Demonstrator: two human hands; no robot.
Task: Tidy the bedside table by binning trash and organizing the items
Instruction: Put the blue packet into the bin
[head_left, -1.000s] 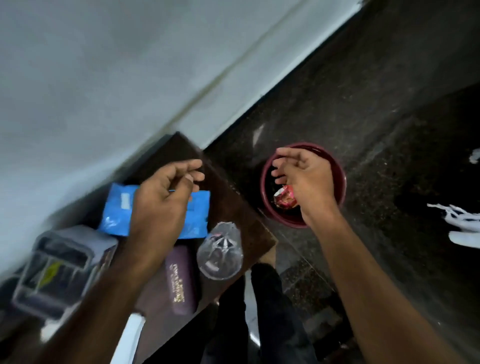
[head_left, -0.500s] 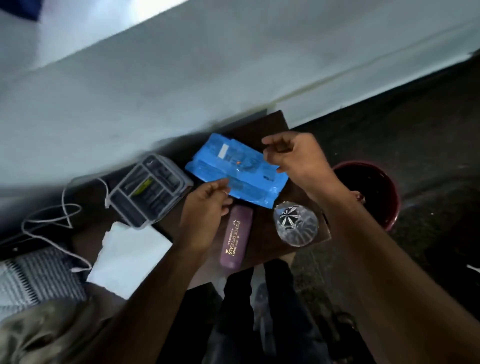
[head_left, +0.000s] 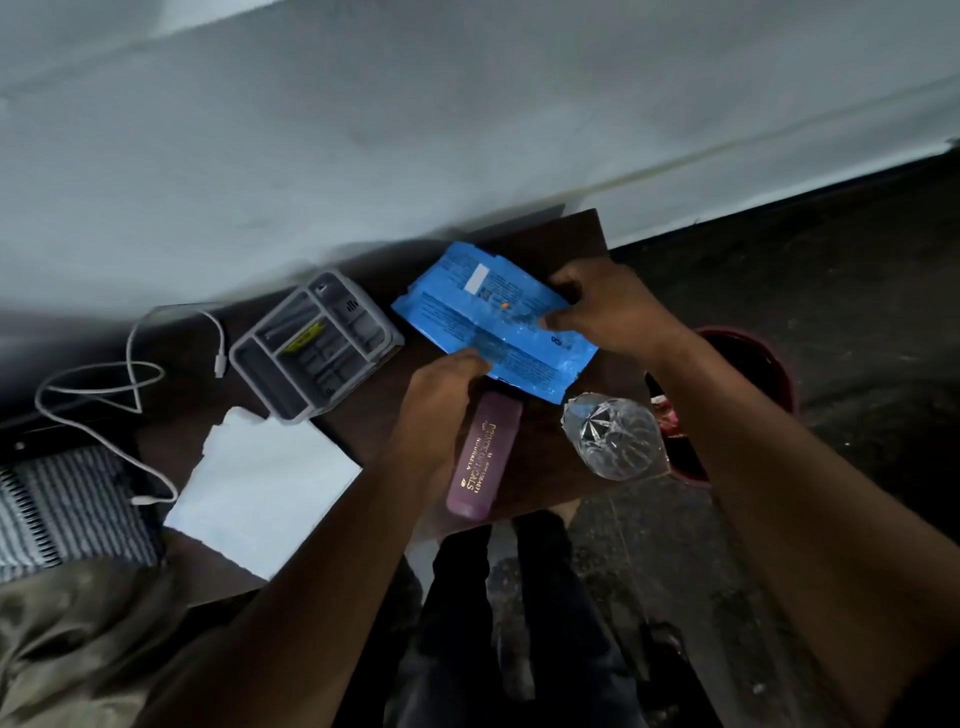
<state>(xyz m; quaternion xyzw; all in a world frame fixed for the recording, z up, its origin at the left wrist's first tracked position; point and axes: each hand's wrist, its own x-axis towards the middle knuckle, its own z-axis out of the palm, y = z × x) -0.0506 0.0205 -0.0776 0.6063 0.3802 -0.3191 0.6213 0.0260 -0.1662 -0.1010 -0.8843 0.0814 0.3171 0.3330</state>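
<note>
Fingers (head_left: 470, 364) of the left hand (head_left: 441, 395) pinch the near edge of the blue wrapper (head_left: 488, 322), while the right hand (head_left: 613, 312) grasps the wrapper's right side with thumb and curled fingers, so both hands hold it just above the dark tabletop (head_left: 550, 234). At the far left, a striped cloth (head_left: 62, 504) lies beside the table, and a white cable (head_left: 135, 374) loops across the tabletop's left end, its plug lying close to a grey divided tray (head_left: 317, 343). That tray sits against the wall side and has something yellow in one compartment; what else it holds is too dim to tell. Just in front of it, a white paper sheet (head_left: 260, 488) lies flat, reaching the table's near edge. To the right, under the left wrist, a purple spectacle case (head_left: 483, 457) with gold lettering lies lengthwise, its far end just beside the wrapper's lower edge. Further right, a clear plastic bottle (head_left: 613, 436) stands near the tabletop's right edge, seen from above so that its ribbed top faces the camera. Beyond the table on the dark floor stands a red bin (head_left: 774, 364), partly hidden by the right forearm, with a bit of red and white litter (head_left: 667, 413) visible inside it.
</note>
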